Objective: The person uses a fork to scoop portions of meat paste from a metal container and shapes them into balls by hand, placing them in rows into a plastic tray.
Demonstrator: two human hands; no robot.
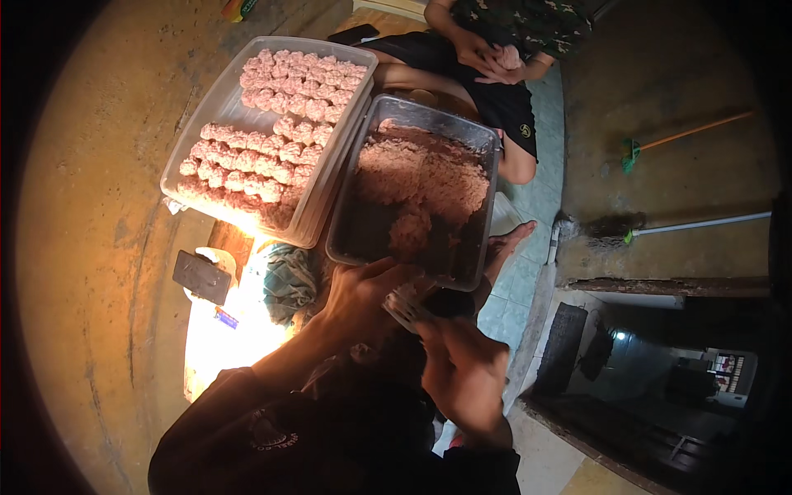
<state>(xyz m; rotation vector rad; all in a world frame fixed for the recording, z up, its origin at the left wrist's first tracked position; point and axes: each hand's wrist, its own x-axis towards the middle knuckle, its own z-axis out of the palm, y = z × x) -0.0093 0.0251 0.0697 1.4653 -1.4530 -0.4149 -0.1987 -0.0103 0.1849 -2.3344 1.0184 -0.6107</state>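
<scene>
My left hand is curled at the near edge of a dark plastic tub, with a bit of pinkish meat paste showing at its thumb side. In my right hand is a small metal utensil, its tip close to that paste; whether it is a spoon or a fork I cannot tell. A large mass of minced meat fills the far part of the tub, and a smaller lump lies nearer me. To the left, a clear plastic tray holds rows of shaped meatballs.
Across from me a seated person's hands hold a meat lump. A crumpled cloth and a phone lie at left in bright light. A wall is on the left; tiled floor and two long-handled tools are at right.
</scene>
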